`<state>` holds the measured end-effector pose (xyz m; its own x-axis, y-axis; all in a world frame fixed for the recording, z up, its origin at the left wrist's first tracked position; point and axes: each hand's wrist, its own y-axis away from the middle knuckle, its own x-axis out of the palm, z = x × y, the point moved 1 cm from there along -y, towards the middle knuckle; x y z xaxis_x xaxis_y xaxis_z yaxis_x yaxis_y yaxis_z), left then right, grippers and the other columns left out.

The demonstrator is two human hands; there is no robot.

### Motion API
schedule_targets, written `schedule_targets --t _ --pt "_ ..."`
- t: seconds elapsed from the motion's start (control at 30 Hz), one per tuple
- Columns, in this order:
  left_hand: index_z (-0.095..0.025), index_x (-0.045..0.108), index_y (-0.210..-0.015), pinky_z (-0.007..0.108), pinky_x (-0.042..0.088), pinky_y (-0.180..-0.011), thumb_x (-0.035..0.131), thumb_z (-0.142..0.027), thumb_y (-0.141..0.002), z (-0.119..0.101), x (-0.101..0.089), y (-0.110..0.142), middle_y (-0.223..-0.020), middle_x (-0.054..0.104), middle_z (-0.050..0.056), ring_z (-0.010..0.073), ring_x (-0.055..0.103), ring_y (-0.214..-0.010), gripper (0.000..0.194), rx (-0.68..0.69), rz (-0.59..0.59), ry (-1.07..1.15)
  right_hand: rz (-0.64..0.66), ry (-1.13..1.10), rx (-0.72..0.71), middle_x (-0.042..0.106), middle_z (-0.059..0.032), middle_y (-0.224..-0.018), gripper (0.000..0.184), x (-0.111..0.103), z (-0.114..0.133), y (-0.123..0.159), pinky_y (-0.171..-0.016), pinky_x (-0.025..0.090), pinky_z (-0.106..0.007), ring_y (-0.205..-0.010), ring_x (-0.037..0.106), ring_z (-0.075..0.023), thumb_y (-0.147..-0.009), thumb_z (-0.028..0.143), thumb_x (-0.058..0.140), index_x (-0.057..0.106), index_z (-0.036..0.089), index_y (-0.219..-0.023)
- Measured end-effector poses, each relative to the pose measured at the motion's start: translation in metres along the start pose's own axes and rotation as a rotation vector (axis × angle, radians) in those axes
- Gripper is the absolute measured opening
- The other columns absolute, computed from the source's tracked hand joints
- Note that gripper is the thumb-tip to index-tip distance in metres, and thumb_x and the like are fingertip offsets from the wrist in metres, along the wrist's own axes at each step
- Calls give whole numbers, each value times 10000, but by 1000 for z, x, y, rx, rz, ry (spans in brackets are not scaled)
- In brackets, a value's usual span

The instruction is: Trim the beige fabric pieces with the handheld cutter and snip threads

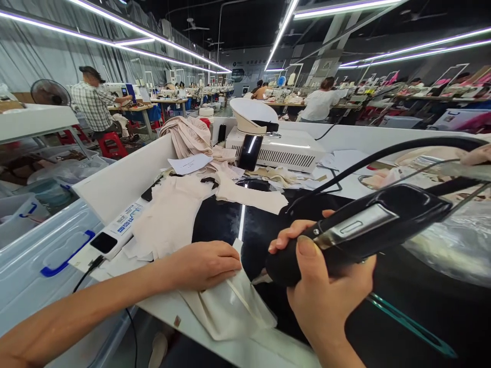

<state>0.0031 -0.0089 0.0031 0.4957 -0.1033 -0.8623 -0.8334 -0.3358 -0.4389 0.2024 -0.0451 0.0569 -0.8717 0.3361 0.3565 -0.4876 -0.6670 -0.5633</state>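
My left hand is closed on the edge of a cream fabric piece, which hangs in folds over the front edge of the table. My right hand grips what looks like a black steam iron, fingers wrapped round its rounded end and thumb along the near side. A silver plate shows on its body, and its working face is hidden. Beneath both hands lies a glossy black work surface. A pile of cut cream pieces sits to its left, and one curved cream strip lies across the far side.
A black hose arches over the right side. Behind the surface stand a phone and a white vented box with a cream visor on top. A power bank lies at left. Clear plastic covers the right. Other people work farther back.
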Motion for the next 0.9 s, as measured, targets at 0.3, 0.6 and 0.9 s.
schedule_targets --t 0.3,0.6,0.9 --pt "-181 729 -1356 334 612 -1031 552 -344 -1186 0 -10 7 -1288 744 120 233 743 -1131 295 55 104 -100 37 -13 -29 743 69 -824 296 3 2 5 -537 632 -275 -571 685 -131 -911 325 894 633 281 -1046" --pt "-202 730 -1359 380 594 -1093 588 -381 -1167 -6 -11 11 -1314 710 140 248 715 -1117 299 74 99 -183 21 -7 -13 741 64 -804 319 5 3 5 -511 622 -278 -552 675 -138 -895 334 907 632 276 -1047" --pt "-203 727 -1402 401 589 -1112 547 -406 -1183 -5 -9 12 -1371 705 169 264 728 -1168 349 53 131 -186 -20 -24 10 732 68 -818 347 12 -5 2 -556 625 -265 -568 673 -119 -900 384 913 605 275 -1018"
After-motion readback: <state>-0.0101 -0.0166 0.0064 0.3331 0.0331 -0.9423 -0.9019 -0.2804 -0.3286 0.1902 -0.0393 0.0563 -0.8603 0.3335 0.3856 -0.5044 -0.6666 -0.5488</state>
